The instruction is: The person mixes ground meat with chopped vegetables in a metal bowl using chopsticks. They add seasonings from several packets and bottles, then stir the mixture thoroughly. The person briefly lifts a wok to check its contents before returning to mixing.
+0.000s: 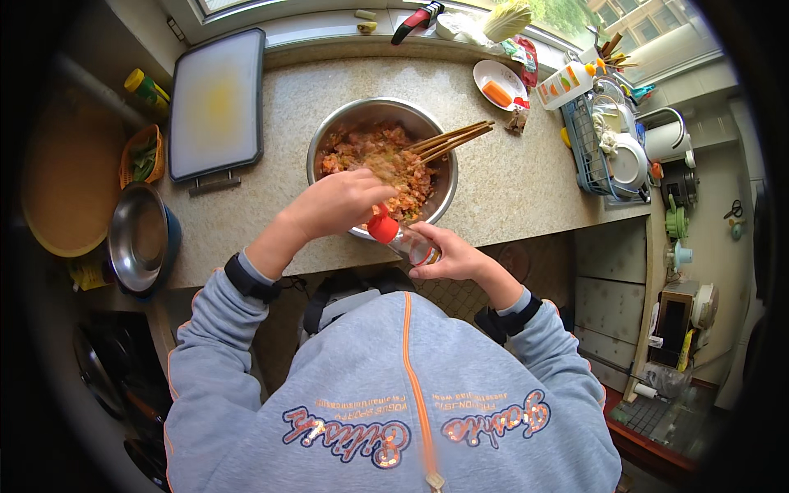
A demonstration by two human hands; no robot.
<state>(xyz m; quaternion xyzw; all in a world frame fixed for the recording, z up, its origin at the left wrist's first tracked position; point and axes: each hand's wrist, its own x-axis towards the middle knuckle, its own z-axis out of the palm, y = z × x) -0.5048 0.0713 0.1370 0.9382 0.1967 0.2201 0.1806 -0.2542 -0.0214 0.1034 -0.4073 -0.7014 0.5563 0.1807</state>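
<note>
My right hand [453, 251] is closed around a clear bottle [414, 241] with a red cap, tilted toward the near rim of a stainless steel bowl [450, 185]. Above that rim is my left hand [338, 202], its fingers bent beside the cap's raised red lid; whether they touch it or hold anything is hidden. In the bowl lies a chopped meat mixture [385, 145] with orange and green bits, and a brownish powder seems to lie on or hang above it. Several wooden chopsticks [456, 140] stick out over the bowl's right rim.
Left on the counter lies a white cutting board [216, 105]; beside it are an orange basket [159, 148] of green leaves and a metal basin [137, 237]. A plate [484, 73] with a carrot piece [497, 93], a spray bottle [564, 85] and a dish rack [582, 148] stand right.
</note>
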